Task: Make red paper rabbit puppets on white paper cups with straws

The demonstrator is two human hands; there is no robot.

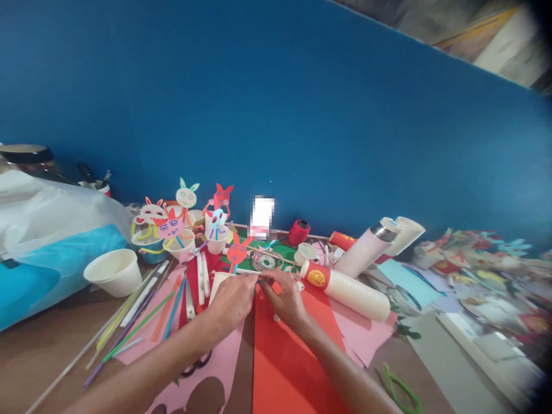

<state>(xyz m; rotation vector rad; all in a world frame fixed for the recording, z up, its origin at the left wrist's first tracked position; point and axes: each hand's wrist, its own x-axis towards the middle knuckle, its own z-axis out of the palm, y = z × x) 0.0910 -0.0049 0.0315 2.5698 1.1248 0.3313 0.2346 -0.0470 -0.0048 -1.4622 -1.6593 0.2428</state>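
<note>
My left hand (236, 298) and my right hand (284, 294) meet at the fingertips above the orange-red paper sheet (297, 362). Both are closed in a pinch; what sits between the fingers is too small or hidden to make out. Just behind my left hand stands a white paper cup (221, 282), partly covered by it. An orange rabbit-eared paper face (237, 254) rises above that cup on a blue stem. Beyond my hands lies a roll of clear tape (266, 260) near a green sheet (288, 251).
Paper-cup figures, one with a white rabbit face (186, 196), stand at back left. Coloured pipe cleaners (142, 322), white markers (200, 279) and scissors (196, 365) lie leftward. Stacked paper cups (357, 293) and a bottle (366, 247) are right. A blue partition (276, 103) closes the back.
</note>
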